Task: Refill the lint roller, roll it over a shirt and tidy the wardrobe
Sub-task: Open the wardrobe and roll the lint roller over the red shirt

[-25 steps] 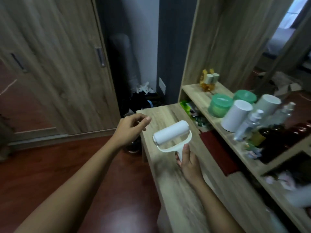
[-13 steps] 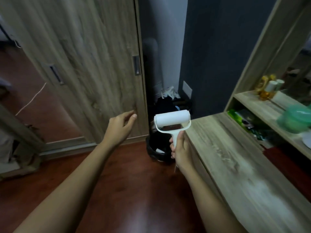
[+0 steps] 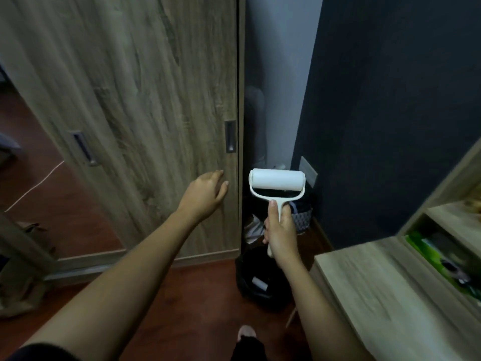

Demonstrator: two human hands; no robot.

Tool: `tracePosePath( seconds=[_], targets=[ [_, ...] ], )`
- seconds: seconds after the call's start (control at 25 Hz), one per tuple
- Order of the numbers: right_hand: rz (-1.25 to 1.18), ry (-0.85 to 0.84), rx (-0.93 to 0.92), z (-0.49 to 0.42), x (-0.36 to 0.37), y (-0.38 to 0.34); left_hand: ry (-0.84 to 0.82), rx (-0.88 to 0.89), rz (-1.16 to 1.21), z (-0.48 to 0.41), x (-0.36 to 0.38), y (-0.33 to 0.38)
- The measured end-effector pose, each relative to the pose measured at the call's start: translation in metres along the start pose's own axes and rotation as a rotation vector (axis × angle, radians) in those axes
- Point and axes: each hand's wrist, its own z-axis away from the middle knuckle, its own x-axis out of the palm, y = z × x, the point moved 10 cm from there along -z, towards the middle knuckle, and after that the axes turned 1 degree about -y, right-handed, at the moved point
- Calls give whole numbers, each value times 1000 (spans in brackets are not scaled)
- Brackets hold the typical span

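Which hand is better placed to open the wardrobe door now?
Left. The left hand is free, open and just below the door handle; the right hand grips the lint roller.

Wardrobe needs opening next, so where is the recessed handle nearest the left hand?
The recessed handle sits centre-left in the head view, at the right edge of the wardrobe door, above the left hand and up-left of the lint roller.

The left arm reaches forward, nearly straight. The left hand (image 3: 205,195) is open, fingers relaxed and slightly bent, back toward the camera. The right arm extends forward beside it. The right hand (image 3: 280,231) grips the roller (image 3: 277,179) by its handle, thumb lying up along it.
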Motion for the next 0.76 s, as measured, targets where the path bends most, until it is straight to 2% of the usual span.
tracePosePath(
  seconds=[0.2, 0.36, 0.48, 0.56, 0.68, 0.76],
  targets=[
    [-27, 34, 25, -146, 28, -3, -258, 135, -217, -132, 78, -36],
    [15, 26, 44, -231, 48, -7, -403, 331, -554, -204, 130, -63],
    [6, 42, 43, -275, 60, 0, -446, 551, -847, -242, 168, -81],
    [12, 67, 55, -293, 63, 5, -506, 678, -942, -257, 188, -86],
    [-24, 109, 48, -313, 68, 7, -683, 774, -1047, -271, 212, -91],
    [-45, 136, 25, -322, 71, 6, -613, 856, -1093, -283, 222, -94]
  ],
)
